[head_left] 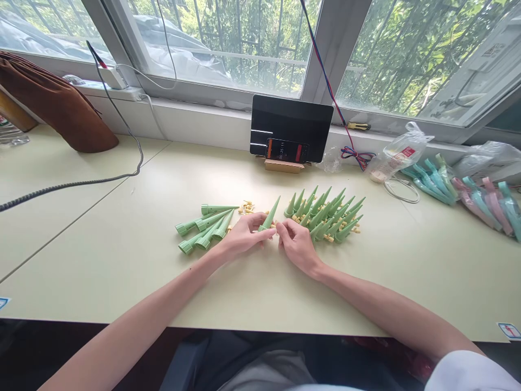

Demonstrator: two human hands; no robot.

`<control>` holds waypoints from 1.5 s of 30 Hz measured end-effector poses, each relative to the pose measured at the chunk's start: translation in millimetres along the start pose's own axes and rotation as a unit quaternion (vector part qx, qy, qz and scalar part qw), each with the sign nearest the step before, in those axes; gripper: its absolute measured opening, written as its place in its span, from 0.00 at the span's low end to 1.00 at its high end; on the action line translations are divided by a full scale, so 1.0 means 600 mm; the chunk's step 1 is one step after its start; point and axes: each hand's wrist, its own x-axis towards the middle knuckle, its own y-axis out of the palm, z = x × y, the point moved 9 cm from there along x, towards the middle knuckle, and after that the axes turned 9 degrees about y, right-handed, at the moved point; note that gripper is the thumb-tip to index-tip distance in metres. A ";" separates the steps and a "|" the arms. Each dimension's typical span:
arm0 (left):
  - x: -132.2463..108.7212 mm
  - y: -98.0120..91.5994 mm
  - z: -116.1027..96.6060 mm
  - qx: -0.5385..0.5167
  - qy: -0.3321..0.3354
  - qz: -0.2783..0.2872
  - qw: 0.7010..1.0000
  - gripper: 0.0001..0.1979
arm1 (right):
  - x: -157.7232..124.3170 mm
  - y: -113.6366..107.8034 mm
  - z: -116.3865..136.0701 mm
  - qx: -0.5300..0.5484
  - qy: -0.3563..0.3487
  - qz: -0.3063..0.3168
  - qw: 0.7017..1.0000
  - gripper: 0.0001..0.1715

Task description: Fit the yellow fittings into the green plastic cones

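Observation:
My left hand [244, 234] is closed around a green plastic plant-watering spike [271, 214], its tip pointing up and a little right. My right hand [299, 247] meets it from the other side, thumb and forefinger pinched at a small yellow valve [274, 224] by the spike's base; fingers hide most of it. Left of my left hand lie several loose green spikes [209, 231], wide ends toward me. Small yellow valves [246, 207] are heaped just beyond that hand. Beside my right hand, several green spikes with yellow valves [329, 214] stand in tight rows, tips up.
At the back, a phone [287, 150] showing a timer leans on a dark tablet [291, 125]. A plastic bag [399, 152], a white cable [402, 190] and wrapped coloured items [484, 203] lie right. A black cord [73, 184] crosses the left, near a brown bag [61, 108].

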 end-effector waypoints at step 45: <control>0.002 -0.007 0.009 -0.085 -0.018 -0.023 0.996 0.11 | 0.003 0.015 0.005 0.025 -0.034 0.047 0.998 0.12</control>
